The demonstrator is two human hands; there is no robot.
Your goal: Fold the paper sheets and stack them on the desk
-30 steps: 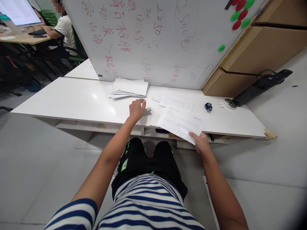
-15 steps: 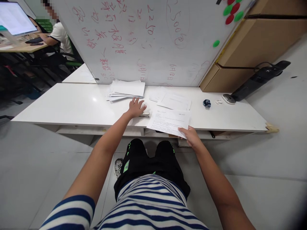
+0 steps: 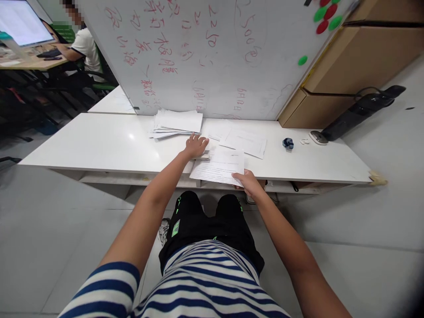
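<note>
Two hands, the left hand [image 3: 196, 145] and the right hand [image 3: 249, 183], are showing over one white desk [image 3: 99, 143] that is carrying one stack of paper [image 3: 177, 123], three loose printed sheets [image 3: 220, 165], one stapler [image 3: 202, 155], one small blue object [image 3: 288, 143], while six magnets [image 3: 326, 20] are sticking to one whiteboard [image 3: 212, 57].

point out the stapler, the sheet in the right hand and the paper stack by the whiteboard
stapler [image 3: 202, 156], head view, the grey end showing past the left hand
printed sheet [image 3: 220, 165], head view, middle of the page
paper stack [image 3: 179, 122], head view, top sheet
</note>
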